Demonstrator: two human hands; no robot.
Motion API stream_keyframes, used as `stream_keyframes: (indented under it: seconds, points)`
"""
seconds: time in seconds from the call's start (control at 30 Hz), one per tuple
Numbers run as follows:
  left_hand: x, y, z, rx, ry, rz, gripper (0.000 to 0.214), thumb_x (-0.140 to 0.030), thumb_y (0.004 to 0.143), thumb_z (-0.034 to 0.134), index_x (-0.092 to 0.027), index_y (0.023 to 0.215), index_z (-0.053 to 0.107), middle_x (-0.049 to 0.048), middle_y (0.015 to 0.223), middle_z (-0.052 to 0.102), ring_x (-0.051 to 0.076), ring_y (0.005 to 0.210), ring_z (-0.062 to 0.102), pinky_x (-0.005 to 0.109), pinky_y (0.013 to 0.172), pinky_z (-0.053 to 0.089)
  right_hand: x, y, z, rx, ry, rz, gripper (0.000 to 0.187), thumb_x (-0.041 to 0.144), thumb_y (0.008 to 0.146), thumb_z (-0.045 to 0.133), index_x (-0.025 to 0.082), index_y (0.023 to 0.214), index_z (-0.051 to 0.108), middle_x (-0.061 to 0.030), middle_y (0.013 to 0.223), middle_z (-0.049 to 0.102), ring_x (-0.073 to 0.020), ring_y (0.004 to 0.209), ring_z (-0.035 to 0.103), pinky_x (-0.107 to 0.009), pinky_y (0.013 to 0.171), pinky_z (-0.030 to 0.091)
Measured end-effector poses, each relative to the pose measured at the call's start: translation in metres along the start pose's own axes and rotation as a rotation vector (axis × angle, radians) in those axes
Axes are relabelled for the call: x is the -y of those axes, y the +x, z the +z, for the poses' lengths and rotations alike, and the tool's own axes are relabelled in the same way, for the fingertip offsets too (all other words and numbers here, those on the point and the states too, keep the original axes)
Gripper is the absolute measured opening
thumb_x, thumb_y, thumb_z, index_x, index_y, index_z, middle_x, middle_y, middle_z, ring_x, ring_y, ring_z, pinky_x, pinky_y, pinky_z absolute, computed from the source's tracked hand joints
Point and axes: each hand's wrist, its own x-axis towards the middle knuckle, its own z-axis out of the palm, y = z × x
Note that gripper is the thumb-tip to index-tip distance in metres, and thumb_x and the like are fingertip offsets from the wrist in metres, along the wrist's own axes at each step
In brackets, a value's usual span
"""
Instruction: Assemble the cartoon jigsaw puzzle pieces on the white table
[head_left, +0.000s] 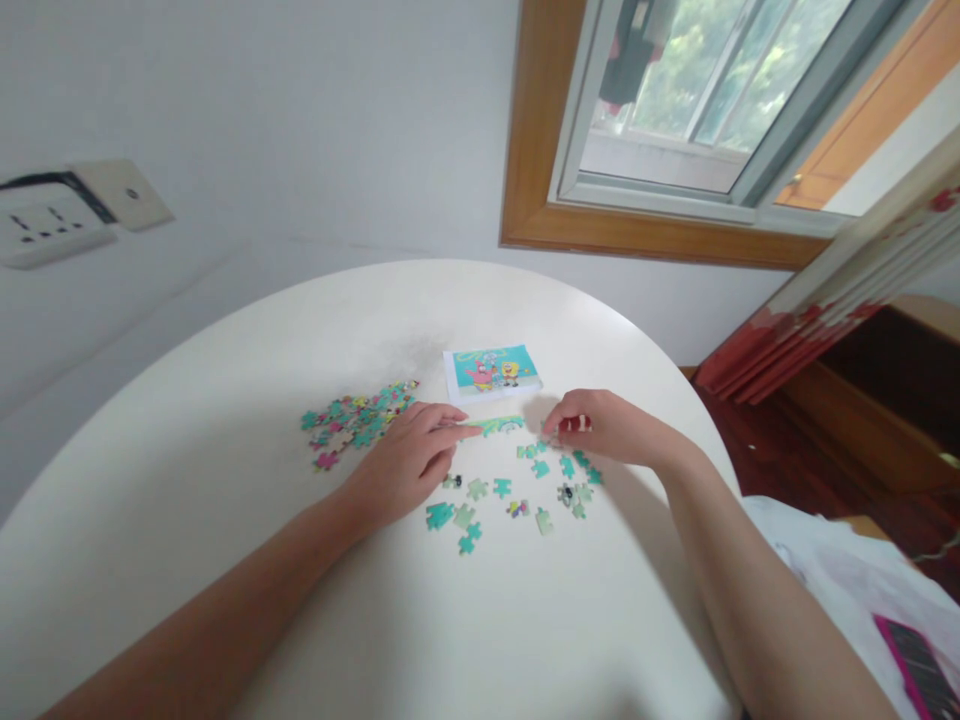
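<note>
My left hand lies on the white table with its fingers stretched out, the index fingertip touching the left part of a joined strip of jigsaw pieces. Just past the strip's right end, my right hand has its fingers curled in a pinch around what looks like a puzzle piece, mostly hidden by the fingertips. Several loose teal and pale green puzzle pieces are spread below the strip, between my hands. Behind it lies a reference picture of a pink and a yellow cartoon figure on teal.
A pile of mixed puzzle pieces lies beyond and left of my left hand. The round white table meets a wall with a socket and a wood-framed window. At the right are a red-and-white curtain and a pink-edged object on white cloth.
</note>
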Motion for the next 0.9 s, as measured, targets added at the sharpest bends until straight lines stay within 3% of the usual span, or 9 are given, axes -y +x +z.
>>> stream_keyframes:
  seconds: [0.37,0.63,0.77,0.9]
  points:
    - [0.002,-0.001,0.002,-0.002,0.0,0.004,0.038,-0.012,0.089,0.04,-0.023,0.117,0.064,0.0074,0.118,0.057,0.023,0.107,0.051,0.039,0.096,0.04,0.001,0.01,0.019,0.08,-0.007,-0.141,0.02,0.014,0.075,0.061,0.02,0.089,0.074,-0.005,0.09,0.065,-0.0128,0.072,0.059,-0.024,0.068,0.045]
    - [0.003,-0.002,0.003,0.002,0.005,-0.003,0.04,-0.01,0.088,0.041,-0.024,0.117,0.065,0.0077,0.118,0.056,0.023,0.107,0.05,0.04,0.095,0.04,0.008,0.009,0.02,0.086,-0.008,-0.14,0.02,0.017,0.077,0.06,0.02,0.093,0.072,-0.0047,0.094,0.065,-0.0125,0.073,0.058,-0.024,0.067,0.044]
    - [0.002,-0.002,0.002,0.011,0.003,-0.007,0.041,-0.01,0.087,0.041,-0.023,0.117,0.065,0.0081,0.118,0.056,0.024,0.108,0.05,0.041,0.096,0.039,0.007,0.009,0.023,0.093,-0.009,-0.131,0.014,0.016,0.075,0.06,0.019,0.085,0.07,-0.0045,0.091,0.065,-0.0123,0.073,0.058,-0.023,0.066,0.044]
    - [0.001,-0.002,0.002,0.006,-0.005,-0.01,0.04,-0.011,0.089,0.04,-0.024,0.118,0.064,0.0078,0.118,0.056,0.023,0.108,0.05,0.04,0.096,0.039,0.002,0.007,0.017,0.085,-0.044,-0.031,0.007,0.018,0.072,0.063,0.019,0.076,0.069,-0.0038,0.082,0.066,-0.0128,0.067,0.058,-0.023,0.062,0.043]
